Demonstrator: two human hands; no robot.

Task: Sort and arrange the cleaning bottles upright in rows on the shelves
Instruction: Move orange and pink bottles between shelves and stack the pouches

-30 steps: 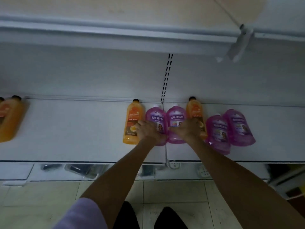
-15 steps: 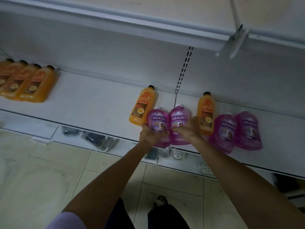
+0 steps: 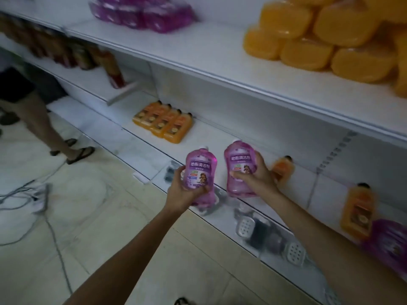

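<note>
The fingers point(image 3: 178, 172) of the left hand point(image 3: 181, 195) curl round a purple bottle point(image 3: 200, 170), and the fingers point(image 3: 259, 158) of the right hand point(image 3: 258, 179) curl round a second purple bottle point(image 3: 239, 166), thumb across its label. Both bottles are held just beside each other, caps up, in front of the lowest shelf point(image 3: 211, 137). Just right of the right fingers a blurred orange bottle point(image 3: 284, 169) stands on that shelf. Beyond the left fingers, further left, is a row of four orange bottles point(image 3: 164, 122).
</note>
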